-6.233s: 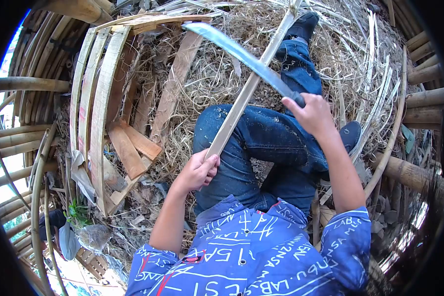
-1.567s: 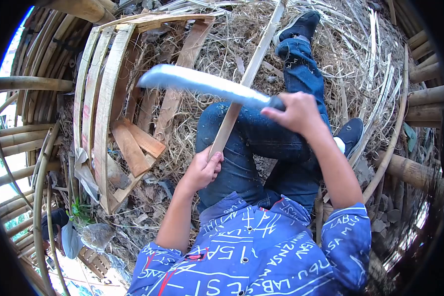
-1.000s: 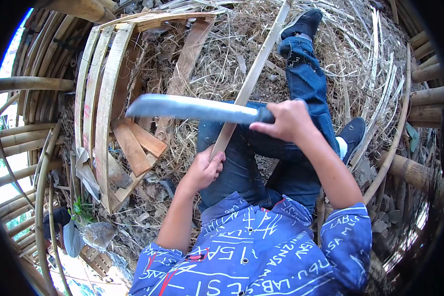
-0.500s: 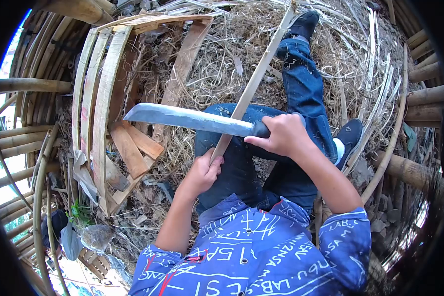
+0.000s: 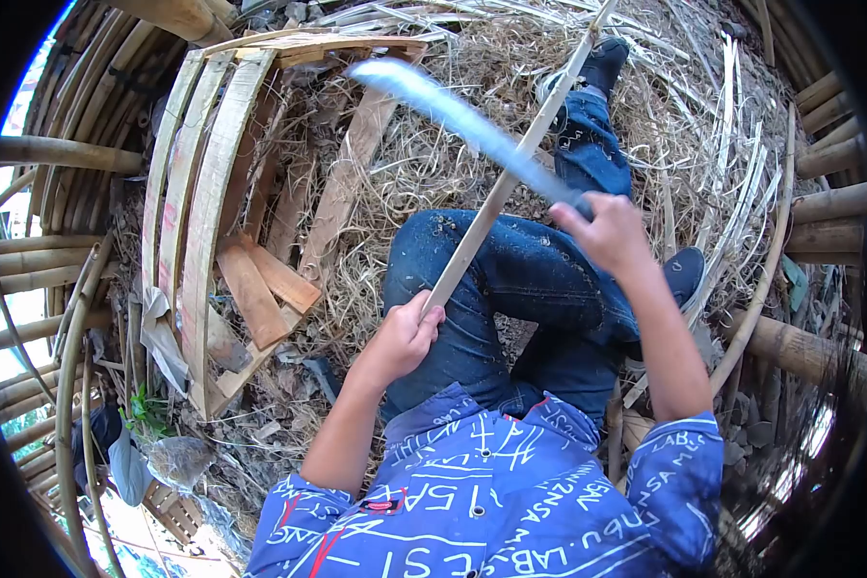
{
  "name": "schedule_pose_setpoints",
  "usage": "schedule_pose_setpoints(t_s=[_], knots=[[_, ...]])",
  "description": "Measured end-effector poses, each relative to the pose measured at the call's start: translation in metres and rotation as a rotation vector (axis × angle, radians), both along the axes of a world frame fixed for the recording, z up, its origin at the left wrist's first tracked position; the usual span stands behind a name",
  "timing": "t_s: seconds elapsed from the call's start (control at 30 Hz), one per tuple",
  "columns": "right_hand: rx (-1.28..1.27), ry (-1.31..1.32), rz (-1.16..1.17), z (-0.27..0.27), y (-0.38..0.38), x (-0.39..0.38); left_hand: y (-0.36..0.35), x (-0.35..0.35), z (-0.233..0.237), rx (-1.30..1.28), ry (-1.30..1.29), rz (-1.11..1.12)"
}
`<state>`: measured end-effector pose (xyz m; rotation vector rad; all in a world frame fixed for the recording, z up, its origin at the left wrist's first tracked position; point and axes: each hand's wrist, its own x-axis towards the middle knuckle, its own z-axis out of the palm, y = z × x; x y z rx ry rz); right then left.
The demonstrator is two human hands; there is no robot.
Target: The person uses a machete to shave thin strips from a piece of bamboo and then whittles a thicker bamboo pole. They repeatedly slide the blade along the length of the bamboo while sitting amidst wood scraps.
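My left hand (image 5: 407, 339) is wrapped round the near end of a long split bamboo strip (image 5: 486, 212). The strip slants up and to the right over my bent leg, its far end near my shoe at the top. In my right hand (image 5: 611, 231) is the dark handle of a machete (image 5: 443, 104). Its broad blade, smeared by motion, points up and to the left and crosses over the strip about halfway along.
A wooden crate frame (image 5: 217, 183) stands at the left with loose boards (image 5: 260, 284) inside it. Curly shavings (image 5: 395, 183) cover the ground. Long thin strips (image 5: 742, 164) lie at the right, and bamboo poles (image 5: 819, 352) wall both sides.
My right hand has moved up and to the right, carrying the machete farther along the strip, and the blade has tilted upward. The strip's far end has shifted slightly right; my left hand keeps its grip.
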<state>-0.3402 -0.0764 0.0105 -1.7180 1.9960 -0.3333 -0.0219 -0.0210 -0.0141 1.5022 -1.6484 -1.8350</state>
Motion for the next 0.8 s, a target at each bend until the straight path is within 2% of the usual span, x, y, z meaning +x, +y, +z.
schedule_pose_setpoints(t_s=[0.17,0.27,0.33,0.43,0.53,0.6,0.7,0.77,0.8], knots=[[-0.031,0.065,0.410,-0.011,0.028,0.066,0.004,0.003,-0.002,-0.011,-0.072,-0.001],[-0.056,0.116,0.405,-0.013,0.018,0.059,0.008,0.007,-0.004,-0.014,-0.044,0.034],[-0.070,0.111,0.279,-0.018,0.008,0.039,0.006,0.006,0.000,0.014,-0.033,0.045],[-0.019,0.031,-0.051,-0.019,-0.013,-0.006,0.001,0.000,0.007,-0.004,-0.065,0.009],[-0.042,0.076,-0.116,-0.017,-0.025,-0.027,-0.004,-0.001,0.010,-0.094,-0.085,-0.065],[0.067,0.019,-0.119,-0.004,-0.013,-0.016,-0.002,-0.001,0.007,-0.115,-0.080,-0.046],[0.013,-0.023,0.104,0.000,0.012,0.026,0.001,-0.003,0.005,-0.119,-0.090,-0.025],[-0.001,0.095,0.292,-0.008,0.025,0.052,0.005,-0.003,0.005,-0.112,-0.108,-0.019],[0.003,0.103,0.312,-0.007,0.024,0.056,0.007,-0.004,0.005,-0.140,-0.099,0.008]])
